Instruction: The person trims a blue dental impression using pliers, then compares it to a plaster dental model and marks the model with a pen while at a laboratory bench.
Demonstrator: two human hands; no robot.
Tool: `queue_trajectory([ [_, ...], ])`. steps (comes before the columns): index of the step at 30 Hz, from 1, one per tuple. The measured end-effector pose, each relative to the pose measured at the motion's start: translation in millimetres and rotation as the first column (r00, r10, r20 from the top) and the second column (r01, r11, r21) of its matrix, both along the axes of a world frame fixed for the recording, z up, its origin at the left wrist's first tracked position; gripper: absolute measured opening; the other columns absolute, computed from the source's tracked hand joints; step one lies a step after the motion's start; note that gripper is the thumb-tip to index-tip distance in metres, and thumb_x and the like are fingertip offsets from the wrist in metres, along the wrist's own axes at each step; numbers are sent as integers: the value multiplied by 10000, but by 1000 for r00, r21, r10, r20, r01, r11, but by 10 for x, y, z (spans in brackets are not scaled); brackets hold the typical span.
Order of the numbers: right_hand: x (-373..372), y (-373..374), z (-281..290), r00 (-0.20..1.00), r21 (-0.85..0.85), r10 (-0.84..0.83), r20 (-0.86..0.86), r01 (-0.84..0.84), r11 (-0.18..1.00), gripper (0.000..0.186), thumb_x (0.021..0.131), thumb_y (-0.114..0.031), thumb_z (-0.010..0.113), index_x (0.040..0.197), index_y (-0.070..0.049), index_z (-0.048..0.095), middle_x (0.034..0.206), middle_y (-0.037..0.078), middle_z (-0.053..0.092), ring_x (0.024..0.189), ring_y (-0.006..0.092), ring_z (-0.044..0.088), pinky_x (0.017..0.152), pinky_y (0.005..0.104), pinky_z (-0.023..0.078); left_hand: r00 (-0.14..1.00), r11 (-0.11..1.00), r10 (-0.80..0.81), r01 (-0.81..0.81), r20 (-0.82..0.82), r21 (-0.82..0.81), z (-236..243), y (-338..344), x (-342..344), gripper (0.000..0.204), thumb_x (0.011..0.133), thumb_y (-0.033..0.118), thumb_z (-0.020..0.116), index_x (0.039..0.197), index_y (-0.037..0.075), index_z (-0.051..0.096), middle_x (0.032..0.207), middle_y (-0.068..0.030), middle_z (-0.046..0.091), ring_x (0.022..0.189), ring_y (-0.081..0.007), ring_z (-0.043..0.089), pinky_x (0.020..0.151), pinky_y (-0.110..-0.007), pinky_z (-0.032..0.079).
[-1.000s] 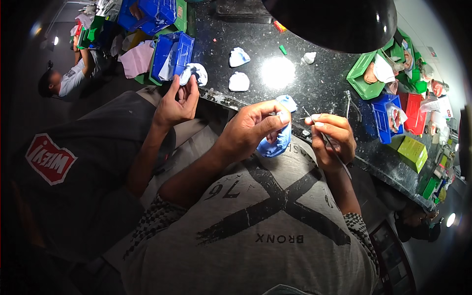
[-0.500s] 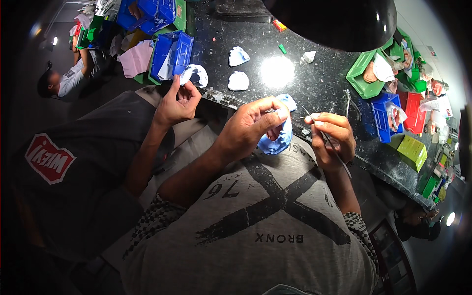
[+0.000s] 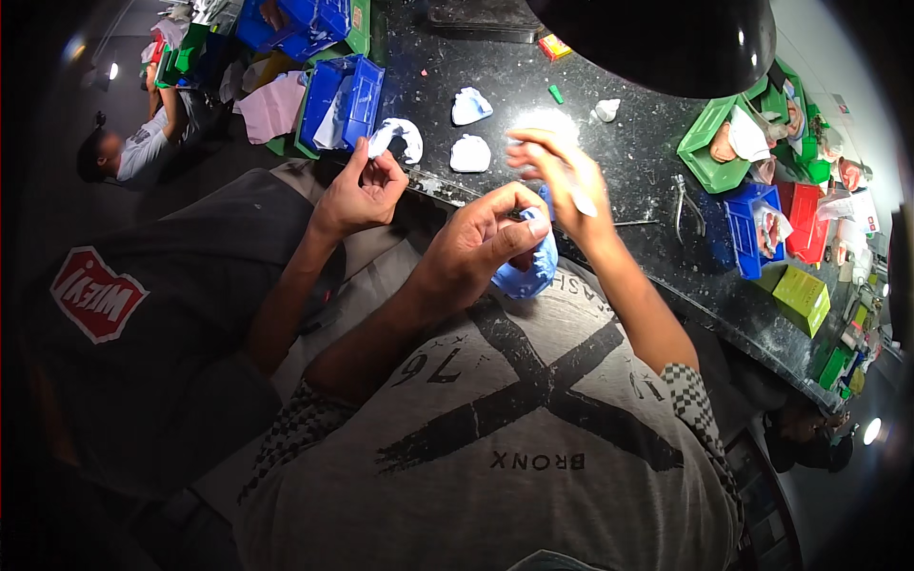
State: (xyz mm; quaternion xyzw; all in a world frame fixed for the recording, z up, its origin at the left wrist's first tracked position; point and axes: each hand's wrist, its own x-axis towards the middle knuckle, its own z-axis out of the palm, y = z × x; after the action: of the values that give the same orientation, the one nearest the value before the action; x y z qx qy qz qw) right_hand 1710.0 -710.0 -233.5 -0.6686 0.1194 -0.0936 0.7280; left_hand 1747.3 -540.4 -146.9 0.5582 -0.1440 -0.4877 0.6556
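My left hand (image 3: 486, 233) is closed on a blue, horseshoe-shaped dental cast (image 3: 526, 276), held in front of my shirt at the table's edge. Its fingers and thumb cover part of the cast. Just right of the cast and above it is my right hand (image 3: 566, 181), blurred, with its fingers stretched out and apart. I see no tool in it, though a bright white patch by its thumb is too smeared to name. A thin metal hand tool (image 3: 636, 224) lies on the black table to the right of that hand.
Two pale cast pieces (image 3: 470, 153) lie on the table (image 3: 624, 157). At left, another person's hand (image 3: 362, 198) holds a white horseshoe-shaped cast (image 3: 405, 133). Pliers (image 3: 687, 207) and blue, green and red bins (image 3: 752, 228) stand right. A dark lamp shade (image 3: 666, 43) hangs above.
My right hand has let go of the thin metal tool, which now lies on the table, and has moved up and left towards the blue cast. My left hand still holds the cast.
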Motion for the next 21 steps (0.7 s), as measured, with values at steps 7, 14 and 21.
queue_trajectory([
  [7,904,554,-199,963,-109,225,-147,-242,964,508,861,-447,828,1124,-19,752,930,127,748,877,208,724,791,345,561,966,995,67,-82,-251,-49,42,198,47,251,1046,240,578,1164,51,464,978,-211,728,861,-200,735,805,-317,589],
  [14,1022,557,-207,954,13,272,-127,-272,962,374,862,-344,825,1053,-26,773,823,94,736,784,174,707,748,332,552,902,965,185,-242,-390,-103,-79,420,133,186,1039,184,508,1133,54,413,1072,-310,702,908,-301,745,852,-397,613],
  [21,776,105,140,964,116,254,-71,-245,963,321,962,-274,750,1140,-7,757,955,50,748,855,108,672,787,251,525,902,975,183,-219,-392,-47,-314,604,349,342,1013,228,448,1281,17,475,1191,-299,672,1033,-358,717,915,-460,595],
])
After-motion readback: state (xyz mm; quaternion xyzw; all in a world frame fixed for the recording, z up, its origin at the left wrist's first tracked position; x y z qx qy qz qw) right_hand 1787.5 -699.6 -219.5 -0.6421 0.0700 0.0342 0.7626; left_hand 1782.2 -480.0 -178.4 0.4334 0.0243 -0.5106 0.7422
